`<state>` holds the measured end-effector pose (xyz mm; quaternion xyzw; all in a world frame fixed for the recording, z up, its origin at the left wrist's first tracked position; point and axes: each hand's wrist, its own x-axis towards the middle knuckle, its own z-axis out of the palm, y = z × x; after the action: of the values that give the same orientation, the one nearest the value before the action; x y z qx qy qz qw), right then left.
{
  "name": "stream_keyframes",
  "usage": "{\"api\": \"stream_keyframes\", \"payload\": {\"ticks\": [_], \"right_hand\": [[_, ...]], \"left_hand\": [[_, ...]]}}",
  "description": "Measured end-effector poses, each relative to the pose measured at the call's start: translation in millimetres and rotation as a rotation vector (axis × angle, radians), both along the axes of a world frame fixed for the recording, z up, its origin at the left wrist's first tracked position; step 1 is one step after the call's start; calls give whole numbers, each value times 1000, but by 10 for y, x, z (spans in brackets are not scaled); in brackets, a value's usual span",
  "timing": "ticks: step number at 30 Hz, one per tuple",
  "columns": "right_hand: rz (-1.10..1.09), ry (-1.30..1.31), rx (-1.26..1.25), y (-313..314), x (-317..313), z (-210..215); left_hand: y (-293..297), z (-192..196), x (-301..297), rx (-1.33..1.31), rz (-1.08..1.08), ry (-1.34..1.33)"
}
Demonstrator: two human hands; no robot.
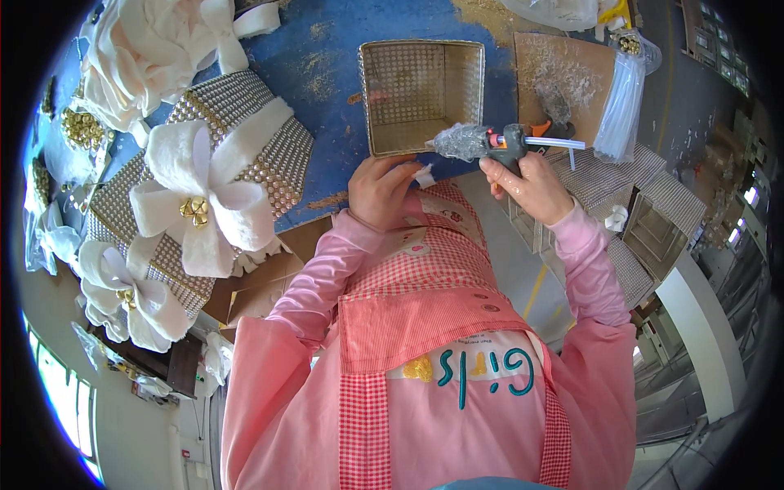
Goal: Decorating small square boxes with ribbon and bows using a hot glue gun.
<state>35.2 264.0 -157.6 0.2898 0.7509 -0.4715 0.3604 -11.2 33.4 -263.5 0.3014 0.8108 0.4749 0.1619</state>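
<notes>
My right hand [531, 186] is wrapped round the handle of a hot glue gun [511, 145]. Its clear-wrapped nozzle points left, at the near rim of an open box, and a glue stick [557, 142] juts from its back. The box [367, 102], covered in silvery beads, stands on the blue table with its open side up. Just below that near rim, my left hand [377, 194] has its fingers pinched together. A small white fabric strip [424, 175] sticks out by its fingertips. The fingers partly hide how the strip is held.
Beaded boxes [282, 155] with white fabric bows [200, 196] are stacked at left, beside a pile of white fabric strips [143, 61]. To the right lie a glue-specked cardboard sheet [563, 73] and a bundle of glue sticks [619, 114]. More beaded boxes [682, 200] stand lower right.
</notes>
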Motion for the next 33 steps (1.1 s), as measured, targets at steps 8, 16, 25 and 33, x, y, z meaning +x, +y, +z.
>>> {"api": "stream_keyframes", "payload": {"ticks": [8,16,25,33], "right_hand": [[117,-90,-8,104,-217,-89],[173,-105,34,165,-353,-7],[167,-95,23,177,-308,28],[108,-86,-122,98,-311,55]], "left_hand": [[25,24,-26,-19,-1,-20],[38,24,-31,-7,1,-18],[61,37,-58,2,-7,-27],[90,37,-51,5,4,-31]]}}
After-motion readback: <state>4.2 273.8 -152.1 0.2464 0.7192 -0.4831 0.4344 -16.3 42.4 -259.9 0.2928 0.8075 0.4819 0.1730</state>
